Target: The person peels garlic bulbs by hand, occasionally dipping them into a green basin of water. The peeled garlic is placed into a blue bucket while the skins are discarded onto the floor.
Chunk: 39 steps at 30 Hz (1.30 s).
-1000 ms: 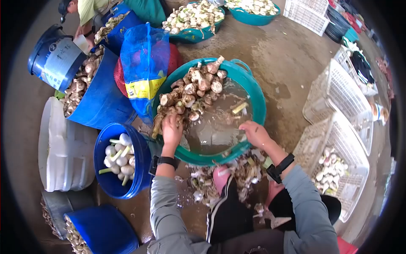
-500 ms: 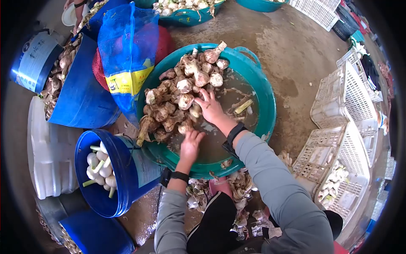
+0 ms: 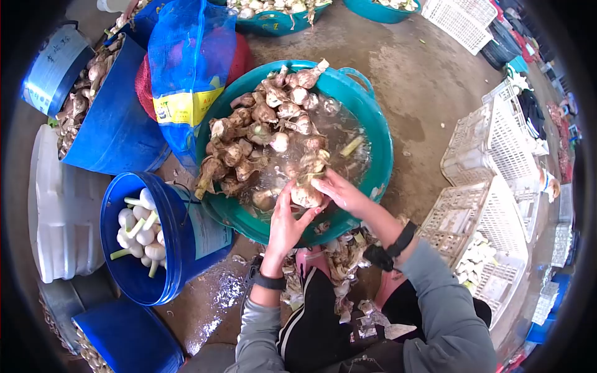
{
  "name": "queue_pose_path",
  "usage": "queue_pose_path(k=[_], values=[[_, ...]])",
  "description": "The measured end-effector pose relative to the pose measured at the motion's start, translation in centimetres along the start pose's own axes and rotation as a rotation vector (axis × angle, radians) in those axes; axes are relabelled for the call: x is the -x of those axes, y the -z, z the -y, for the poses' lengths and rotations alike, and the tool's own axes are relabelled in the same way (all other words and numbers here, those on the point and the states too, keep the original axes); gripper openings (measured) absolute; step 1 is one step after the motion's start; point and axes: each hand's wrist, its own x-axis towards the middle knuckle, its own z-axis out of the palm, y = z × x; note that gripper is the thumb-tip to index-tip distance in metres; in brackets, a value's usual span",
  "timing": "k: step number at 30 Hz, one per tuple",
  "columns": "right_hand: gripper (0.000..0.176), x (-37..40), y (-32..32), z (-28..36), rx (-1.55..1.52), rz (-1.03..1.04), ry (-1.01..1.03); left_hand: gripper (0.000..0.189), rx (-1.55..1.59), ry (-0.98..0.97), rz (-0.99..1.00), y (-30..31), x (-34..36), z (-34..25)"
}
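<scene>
My left hand (image 3: pixel 283 225) and my right hand (image 3: pixel 345 193) are closed round a garlic bulb (image 3: pixel 306 195) between them, over the near side of a green tub (image 3: pixel 387 152). The bulb is brownish white, and its stem end points away from me. Behind it, a heap of dirty garlic bulbs (image 3: pixel 242 137) with brown skins fills the left and far part of the tub. Murky, rippling water (image 3: pixel 283 165) lies around them. A pale green stem piece (image 3: pixel 352 146) floats at the right.
A blue bucket (image 3: pixel 176 248) of clean white garlic stands at left. Behind it are a blue barrel (image 3: pixel 118 118) of unpeeled garlic and a blue mesh bag (image 3: pixel 180 56). White crates (image 3: pixel 457 211) stand at right. Garlic skins (image 3: pixel 342 264) litter the floor by my feet.
Both hands have come together and drawn nearer to me, now closed round a garlic bulb. The heap has shifted, some bulbs have slid into the water, and the water is stirred up.
</scene>
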Motion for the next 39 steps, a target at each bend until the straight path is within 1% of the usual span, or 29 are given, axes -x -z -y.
queue_pose_path(k=[2,3,5,7,8,9,10,11,13,14,15,17,18,19,21,22,23,25,26,28,29,30,31,32,33,35,36,37,39], values=[[0.033,2.9,-1.2,1.3,-0.017,-0.071,-0.109,0.08,-0.048,-0.011,0.007,0.7,1.2,-3.6],[0.028,4.0,-2.0,1.2,0.005,-0.132,-0.051,0.077,-0.1,-0.018,0.004,0.8,1.7,-4.9],[0.027,6.2,-2.8,2.1,0.164,-0.159,-0.069,0.068,-0.18,-0.101,-0.099,0.2,3.0,-5.9],[0.028,6.8,-2.7,-0.2,0.154,-0.169,-0.054,0.067,-0.246,-0.214,-0.157,-0.3,4.3,-6.3],[0.029,6.7,-2.4,-2.3,0.228,-0.178,0.076,0.067,-0.241,-0.219,-0.153,-0.3,5.1,-6.7],[0.03,7.0,-2.9,-2.5,0.3,-0.188,0.206,0.065,-0.314,-0.27,-0.164,-0.1,5.8,-7.1],[0.027,7.8,-3.3,-2.6,0.21,-0.237,0.131,0.063,-0.387,-0.325,-0.179,0.1,6.1,-7.4],[0.027,8.0,-3.5,-2.5,0.21,-0.246,0.133,0.063,-0.383,-0.332,-0.174,0.2,6.4,-7.7],[0.025,8.5,-3.7,-2.5,0.206,-0.279,0.232,0.059,-0.231,-0.316,-0.189,0.7,6.9,-8.1],[0.024,9.5,-4.0,-0.7,0.226,-0.272,0.164,0.062,-0.193,-0.32,-0.147,1.3,7.0,-8.2],[0.024,9.8,-4.0,-0.3,0.223,-0.273,0.168,0.062,-0.196,-0.324,-0.147,1.3,7.3,-7.9],[0.023,10.3,-4.1,0.4,0.256,-0.288,0.241,0.065,0.862,0.106,0.056,0.7,7.6,-6.9],[0.023,10.1,-4.7,0.7,0.208,-0.332,0.428,0.064,1.033,0.157,0.113,0.5,7.7,-6.8],[0.023,10.4,-4.6,1.0,0.204,-0.336,0.431,0.059,1.197,0.188,0.079,0.0,7.7,-6.9],[0.029,11.2,-3.9,1.7,-0.302,-0.134,0.219,0.055,1.369,0.269,0.1,0.2,7.1,-5.9],[0.032,11.0,-3.6,2.2,-0.548,-0.024,0.116,0.057,1.103,0.233,0.067,0.0,7.6,-5.7],[0.032,10.8,-3.6,2.5,-0.543,-0.023,0.123,0.058,0.91,0.057,0.056,-0.1,7.3,-5.6],[0.033,10.8,-4.1,2.7,-0.087,-0.037,0.039,0.056,0.774,0.028,0.041,-0.7,7.6,-5.4],[0.031,10.7,-4.3,3.2,-0.184,-0.036,0.006,0.056,0.775,0.028,0.045,-0.7,7.5,-5.7],[0.029,11.2,-4.9,4.1,-0.092,-0.048,0.054,0.056,1.295,0.418,0.12,-0.1,6.8,-6.1],[0.027,11.5,-5.1,4.4,-0.001,-0.061,0.093,0.056,1.294,0.416,0.12,0.2,6.4,-6.1],[0.026,11.1,-4.3,3.6,0.095,-0.073,0.26,0.056,1.309,0.502,0.229,0.6,6.0,-6.1],[0.026,10.9,-3.4,2.9,0.137,-0.063,0.277,0.055,1.322,0.592,0.338,0.7,6.1,-6.1],[0.026,11.3,-3.3,2.8,-0.048,-0.032,0.167,0.055,1.324,0.595,0.336,0.3,6.6,-6.3],[0.026,11.5,-3.2,3.1,-0.229,0.0,0.061,0.052,1.052,0.322,0.122,-0.6,6.8,-6.8],[0.025,11.6,-4.1,2.3,-0.47,-0.159,-0.07,0.051,0.466,-0.215,-0.268,-2.0,6.6,-7.5],[0.025,11.8,-4.1,1.8,-0.343,-0.128,-0.091,0.05,0.381,-0.264,-0.211,-1.7,6.5,-6.5],[0.025,11.8,-3.9,1.4,-0.342,-0.129,-0.092,0.05,0.382,-0.264,-0.21,-1.8,6.8,-5.9],[0.026,12.1,-4.3,2.1,0.449,-0.234,0.389,0.047,0.863,0.15,-0.039,-0.9,7.0,-7.0]])
